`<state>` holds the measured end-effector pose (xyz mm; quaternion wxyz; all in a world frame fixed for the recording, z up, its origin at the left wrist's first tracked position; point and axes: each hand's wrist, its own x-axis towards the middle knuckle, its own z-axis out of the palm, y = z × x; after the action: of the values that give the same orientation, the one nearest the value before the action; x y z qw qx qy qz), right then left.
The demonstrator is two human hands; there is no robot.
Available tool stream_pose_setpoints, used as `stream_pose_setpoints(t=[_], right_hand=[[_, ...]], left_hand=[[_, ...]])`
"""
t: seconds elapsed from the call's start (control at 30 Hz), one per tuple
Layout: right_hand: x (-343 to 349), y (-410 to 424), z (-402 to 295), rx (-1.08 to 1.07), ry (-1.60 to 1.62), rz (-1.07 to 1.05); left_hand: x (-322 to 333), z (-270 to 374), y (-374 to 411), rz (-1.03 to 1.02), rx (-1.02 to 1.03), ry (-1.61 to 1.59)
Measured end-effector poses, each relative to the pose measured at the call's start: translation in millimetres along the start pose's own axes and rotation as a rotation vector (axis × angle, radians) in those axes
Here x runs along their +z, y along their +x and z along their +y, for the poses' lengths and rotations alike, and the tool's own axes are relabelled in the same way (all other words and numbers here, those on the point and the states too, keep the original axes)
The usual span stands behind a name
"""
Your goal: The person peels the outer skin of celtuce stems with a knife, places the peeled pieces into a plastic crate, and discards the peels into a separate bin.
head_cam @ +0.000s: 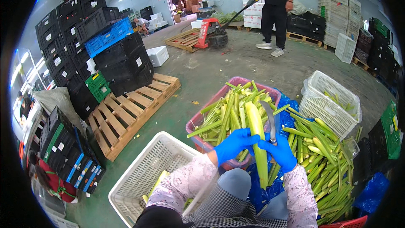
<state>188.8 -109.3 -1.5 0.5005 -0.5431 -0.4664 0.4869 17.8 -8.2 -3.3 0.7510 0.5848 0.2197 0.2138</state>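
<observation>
My left hand [235, 145], in a blue glove, grips a thick pale-green vegetable stem [257, 133] around its middle. My right hand [280, 152], gloved in blue too, holds a curved knife [271, 118], its blade pointing up beside the stem. The right thumb also lies against the stem. Behind both hands stands a pink tub [193, 123] heaped with green peelings and cut stalks. A large pile of long green stems [326, 164] lies at my right on blue plastic sheeting. Under my left forearm, a white plastic crate [139, 171] holds a few pale stems.
Another white crate [332, 107] with some green pieces stands beyond the stem pile. On the left are a wooden pallet [136, 114] and stacked black crates [123, 60]. Farther back, a person [275, 9] holds the handle of a red pallet jack [205, 33]. Other people are in the background.
</observation>
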Motion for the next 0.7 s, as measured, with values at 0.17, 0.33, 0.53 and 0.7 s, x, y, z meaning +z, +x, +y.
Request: stream_pose_setpoints(t=[0.17,0.33,0.53,0.7], right_hand=[[32,29,5,0.017,0.195,-0.105],[51,47,6,-0.069,-0.18,-0.061],[45,45,10,-0.041,-0.02,-0.123],[64,53,23,-0.315,-0.361,0.102]], left_hand=[[-44,7,-18,0.024,0.029,0.079],[-49,0,-25,0.165,0.168,0.064],[-62,14,-23,-0.031,0.126,0.163],[-65,11,-20,0.085,0.253,0.088]])
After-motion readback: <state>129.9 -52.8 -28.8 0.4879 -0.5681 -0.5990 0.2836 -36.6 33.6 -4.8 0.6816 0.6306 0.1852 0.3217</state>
